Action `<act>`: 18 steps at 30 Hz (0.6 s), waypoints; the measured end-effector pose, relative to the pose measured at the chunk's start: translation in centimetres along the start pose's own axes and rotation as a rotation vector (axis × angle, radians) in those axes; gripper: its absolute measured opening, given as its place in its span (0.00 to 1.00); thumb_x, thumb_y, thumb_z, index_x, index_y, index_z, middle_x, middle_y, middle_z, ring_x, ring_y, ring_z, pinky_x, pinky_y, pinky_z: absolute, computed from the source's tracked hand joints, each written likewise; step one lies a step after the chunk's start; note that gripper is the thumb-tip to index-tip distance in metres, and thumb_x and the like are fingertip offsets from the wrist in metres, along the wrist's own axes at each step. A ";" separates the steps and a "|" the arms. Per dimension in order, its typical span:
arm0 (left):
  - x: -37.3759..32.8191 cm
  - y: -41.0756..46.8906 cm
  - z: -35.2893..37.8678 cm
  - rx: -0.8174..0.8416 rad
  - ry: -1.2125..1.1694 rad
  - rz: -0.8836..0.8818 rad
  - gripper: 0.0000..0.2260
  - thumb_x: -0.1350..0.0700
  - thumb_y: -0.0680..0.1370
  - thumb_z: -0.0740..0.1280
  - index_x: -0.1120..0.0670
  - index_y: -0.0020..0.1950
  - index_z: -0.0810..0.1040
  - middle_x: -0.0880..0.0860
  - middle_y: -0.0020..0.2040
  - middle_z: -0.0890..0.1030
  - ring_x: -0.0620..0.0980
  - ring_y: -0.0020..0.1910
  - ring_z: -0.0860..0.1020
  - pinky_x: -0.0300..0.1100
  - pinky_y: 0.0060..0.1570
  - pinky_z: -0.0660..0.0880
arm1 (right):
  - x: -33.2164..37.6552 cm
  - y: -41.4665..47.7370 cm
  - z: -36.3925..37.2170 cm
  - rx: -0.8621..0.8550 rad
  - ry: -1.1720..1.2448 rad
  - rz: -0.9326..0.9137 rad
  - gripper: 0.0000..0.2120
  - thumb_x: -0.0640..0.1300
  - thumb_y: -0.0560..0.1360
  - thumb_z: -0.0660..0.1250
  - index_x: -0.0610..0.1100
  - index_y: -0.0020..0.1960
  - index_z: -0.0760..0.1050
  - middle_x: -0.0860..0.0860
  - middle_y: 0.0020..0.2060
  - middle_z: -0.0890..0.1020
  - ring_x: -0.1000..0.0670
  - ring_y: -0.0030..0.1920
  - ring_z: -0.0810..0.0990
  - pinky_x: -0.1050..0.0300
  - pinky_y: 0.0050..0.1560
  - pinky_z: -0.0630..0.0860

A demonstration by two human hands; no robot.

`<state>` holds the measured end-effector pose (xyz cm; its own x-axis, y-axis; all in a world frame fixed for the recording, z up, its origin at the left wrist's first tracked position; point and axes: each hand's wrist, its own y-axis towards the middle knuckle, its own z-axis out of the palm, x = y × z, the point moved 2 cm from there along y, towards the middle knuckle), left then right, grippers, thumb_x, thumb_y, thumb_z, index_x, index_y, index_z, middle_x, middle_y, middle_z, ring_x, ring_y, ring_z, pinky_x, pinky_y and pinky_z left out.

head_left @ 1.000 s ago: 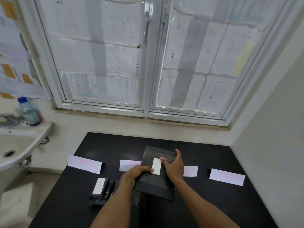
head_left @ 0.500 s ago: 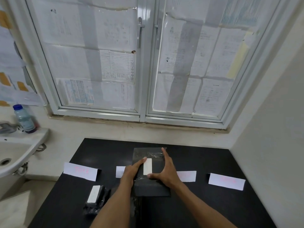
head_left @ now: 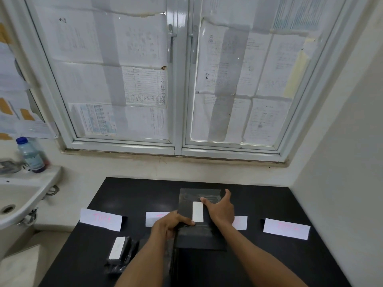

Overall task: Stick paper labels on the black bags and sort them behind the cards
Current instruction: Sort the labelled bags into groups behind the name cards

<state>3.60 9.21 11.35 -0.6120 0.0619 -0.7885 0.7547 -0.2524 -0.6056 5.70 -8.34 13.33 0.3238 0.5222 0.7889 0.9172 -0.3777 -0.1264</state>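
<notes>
**Pressing the label flat, bag mid-table**

Holds a black bag (head_left: 200,220) over the middle of the table (head_left: 259,201), in front of the two inner ones of four white cards (head_left: 286,228) standing in a row. Cannot tell whether its far edge rests on the table or hangs just above it. Grips the lower left edge with the left hand (head_left: 169,225), thumb laid across the front to just beside the foot of the paper label (head_left: 197,211), other fingers curled and partly hidden. Lays the right hand (head_left: 220,210) flat on the bag's right half, fingers spread, one fingertip touching the label's upper right corner, thumb raised clear. Label upright, about central on the bag's front, apparently stuck on already.

Further off: a small pile of black bags (head_left: 122,252) near the left, a white label on top, well apart from both hands.

Possible trouble from here, as a judgement:
- Lifting at the lower end, if pressed only at the top corner.
- Creasing or skewing, if dragged sideways under the spread fingers before bonding.
- Slipping out of the one-handed left grip once freed by the right, given the slick-looking film.
- Knocking over a light paper card while passing the bag behind the row.
- Sorting behind the wrong card: pink writing too faint to read here, and both inner cards partly hidden by bag and hands.
</notes>
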 end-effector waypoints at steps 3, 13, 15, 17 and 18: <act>0.0 0.0 0.0 0.004 -0.026 0.008 0.21 0.69 0.65 0.74 0.61 0.58 0.78 0.60 0.50 0.84 0.58 0.50 0.82 0.46 0.44 0.79 | 0.0 -0.2 0.0 0.018 -0.003 -0.054 0.51 0.65 0.62 0.75 0.49 0.75 0.53 0.45 0.66 0.74 0.42 0.64 0.74 0.48 0.58 0.75; 0.3 0.7 0.3 0.023 -0.023 -0.053 0.21 0.68 0.62 0.74 0.63 0.55 0.82 0.63 0.52 0.84 0.62 0.53 0.81 0.55 0.60 0.76 | -0.7 -0.4 -0.4 0.043 0.055 -0.134 0.45 0.68 0.66 0.69 0.53 0.75 0.54 0.47 0.64 0.76 0.46 0.62 0.76 0.51 0.58 0.76; 0.4 0.8 0.4 0.022 -0.040 -0.063 0.19 0.68 0.64 0.73 0.63 0.55 0.82 0.63 0.52 0.84 0.62 0.54 0.81 0.54 0.59 0.77 | -0.7 -0.4 -0.4 0.081 0.038 -0.147 0.53 0.70 0.60 0.72 0.52 0.76 0.52 0.47 0.67 0.73 0.45 0.65 0.74 0.50 0.60 0.75; 0.5 0.7 0.6 0.023 -0.050 -0.065 0.19 0.69 0.64 0.73 0.63 0.55 0.82 0.63 0.52 0.83 0.63 0.55 0.81 0.55 0.59 0.77 | -0.9 -0.3 -0.3 0.066 0.014 -0.151 0.54 0.67 0.60 0.74 0.52 0.76 0.52 0.47 0.67 0.73 0.45 0.64 0.74 0.50 0.60 0.74; 0.4 0.7 0.5 0.022 -0.059 -0.064 0.18 0.69 0.64 0.73 0.63 0.54 0.82 0.63 0.52 0.83 0.62 0.54 0.81 0.54 0.59 0.77 | -1.0 -0.2 -0.3 0.044 0.026 -0.141 0.51 0.65 0.62 0.75 0.52 0.76 0.53 0.47 0.66 0.74 0.45 0.63 0.74 0.51 0.59 0.74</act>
<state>3.74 8.54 10.65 -0.6721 0.0219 -0.7402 0.7087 -0.2708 -0.6515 5.09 -8.98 12.74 0.1857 0.5477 0.8158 0.9627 -0.2676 -0.0394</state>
